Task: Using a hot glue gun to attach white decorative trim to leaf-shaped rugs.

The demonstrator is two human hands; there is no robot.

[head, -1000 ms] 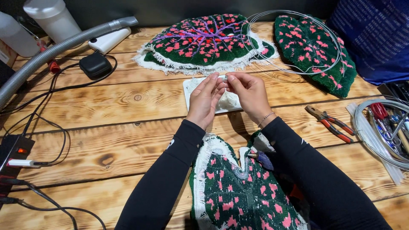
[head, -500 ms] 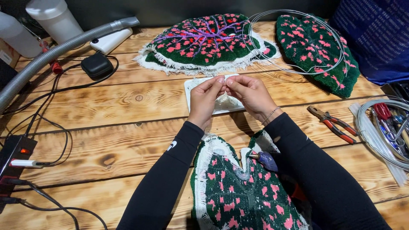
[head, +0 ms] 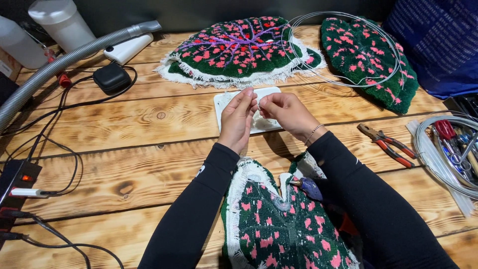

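Just above frame centre, the left hand (head: 238,121) and right hand (head: 284,112) pinched narrowly together over the white tray (head: 222,99), apparently teasing a small white scrap clear of it.

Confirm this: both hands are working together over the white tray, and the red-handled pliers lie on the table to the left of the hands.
Wrong on one point. The head view shows the red-handled pliers lying on the table to the right of the hands, not the left. The rest holds: the left hand and right hand work together over the white tray.
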